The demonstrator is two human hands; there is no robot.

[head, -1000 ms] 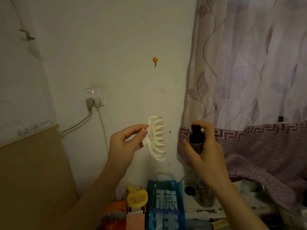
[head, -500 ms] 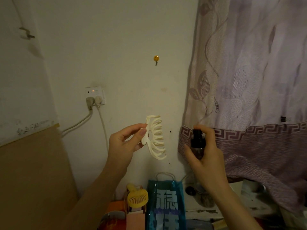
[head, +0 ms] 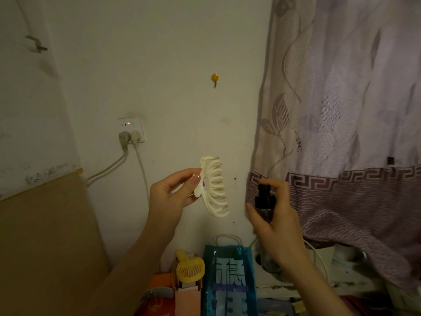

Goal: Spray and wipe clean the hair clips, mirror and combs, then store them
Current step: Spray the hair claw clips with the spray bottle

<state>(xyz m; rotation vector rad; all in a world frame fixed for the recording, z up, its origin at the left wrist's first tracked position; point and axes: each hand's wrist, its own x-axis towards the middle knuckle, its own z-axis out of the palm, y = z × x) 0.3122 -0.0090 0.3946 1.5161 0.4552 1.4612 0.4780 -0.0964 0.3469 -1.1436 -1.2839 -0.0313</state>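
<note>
**Clip held up, spray bottle aimed**

While L hand (head: 169, 197) pinches the cream clip (head: 214, 187) by its grip end betw. thumb and fingers, teeth point right, clip raised in front of the wall. R hand (head: 276, 221) is wrapped round the bottle (head: 264, 201), index finger on the black pump top, just right of clip, not touching. Below: yellow fan (head: 190, 269), blue bag (head: 229, 279). Curtain (head: 341, 110) at right.

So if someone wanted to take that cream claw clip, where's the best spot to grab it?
Probably the hair clip at its flat handle tabs, from the left, as the left hand pinches it now. The curved teeth point right, toward the spray bottle, and look awkward to grip.
</note>
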